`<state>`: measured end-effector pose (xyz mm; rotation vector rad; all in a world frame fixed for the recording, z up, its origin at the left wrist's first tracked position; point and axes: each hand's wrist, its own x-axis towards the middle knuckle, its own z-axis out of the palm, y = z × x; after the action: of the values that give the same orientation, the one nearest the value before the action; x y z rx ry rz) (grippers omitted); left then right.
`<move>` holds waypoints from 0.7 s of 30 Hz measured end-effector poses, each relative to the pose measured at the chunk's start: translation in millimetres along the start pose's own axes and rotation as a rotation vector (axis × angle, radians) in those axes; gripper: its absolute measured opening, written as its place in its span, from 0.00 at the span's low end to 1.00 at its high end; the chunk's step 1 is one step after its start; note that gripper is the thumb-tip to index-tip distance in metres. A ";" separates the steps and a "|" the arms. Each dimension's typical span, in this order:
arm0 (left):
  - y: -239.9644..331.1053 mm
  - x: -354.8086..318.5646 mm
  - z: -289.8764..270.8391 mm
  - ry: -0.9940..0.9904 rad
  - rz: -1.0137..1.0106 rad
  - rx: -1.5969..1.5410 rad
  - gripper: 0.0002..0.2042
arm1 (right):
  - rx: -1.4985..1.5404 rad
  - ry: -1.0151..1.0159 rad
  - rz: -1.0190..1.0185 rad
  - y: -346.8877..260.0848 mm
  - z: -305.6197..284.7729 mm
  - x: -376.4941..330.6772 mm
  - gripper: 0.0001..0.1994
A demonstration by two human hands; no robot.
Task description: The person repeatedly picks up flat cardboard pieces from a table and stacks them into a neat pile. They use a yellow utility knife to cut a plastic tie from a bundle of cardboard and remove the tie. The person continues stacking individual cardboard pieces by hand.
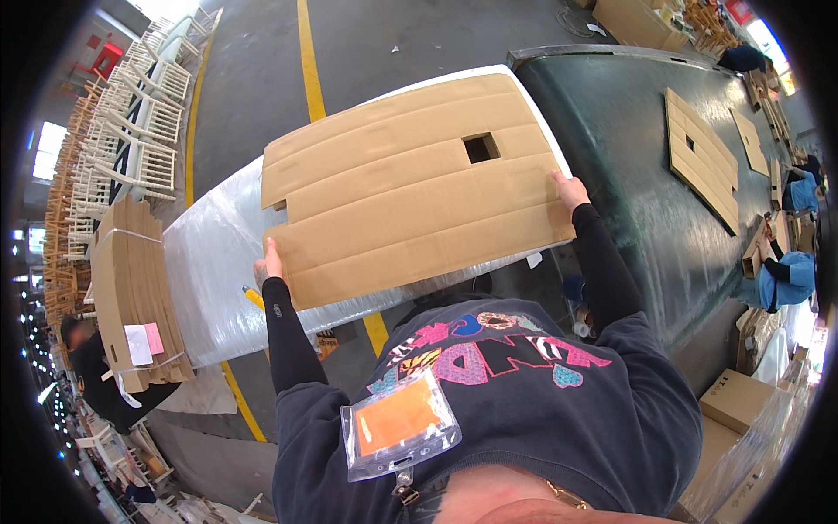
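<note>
A wide brown cardboard sheet point(393, 188) with creased lines, a square cut-out and a notch in its left edge lies in front of me, over a table wrapped in clear plastic film point(214, 253). My left hand point(269, 262) grips its near left edge, thumb on top. At the right edge, my right hand point(570, 189) holds it the same way, the fingers partly hidden underneath. A yellow-handled tool point(253, 297), perhaps a cutter, rests on the film close to my left hand.
A strapped stack of folded cardboard point(140, 288) stands at the left end. On the right, a dark green table point(628, 131) bears another cut cardboard sheet point(698, 157). Cartons point(742, 397) are at lower right. People work at far right and left; white chair frames point(148, 122) line the left.
</note>
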<state>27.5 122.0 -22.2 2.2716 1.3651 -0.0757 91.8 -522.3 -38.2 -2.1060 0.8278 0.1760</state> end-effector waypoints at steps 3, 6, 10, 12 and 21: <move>5.2 -6.7 -8.3 0.125 0.004 -0.130 0.41 | 0.111 0.048 -0.102 -3.0 -1.8 0.0 0.34; -4.4 -6.1 -26.1 0.186 0.099 -0.461 0.32 | 0.411 -0.035 -0.285 -25.2 -9.2 -12.3 0.24; -4.9 -12.7 -28.2 0.120 0.465 -1.045 0.19 | 0.854 -0.135 -0.557 -42.5 -26.9 -25.4 0.15; -9.6 -17.2 -28.3 0.084 0.552 -1.097 0.18 | 0.920 -0.225 -0.651 -43.0 -32.1 -26.9 0.19; -43.9 -35.4 18.2 -0.057 0.595 -1.023 0.28 | 0.735 -0.331 -0.623 27.0 9.0 -1.6 0.27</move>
<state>-23.7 102.1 -44.5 1.6349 0.4318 0.6052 75.4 -526.2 -61.2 -1.4779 -0.0091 -0.1047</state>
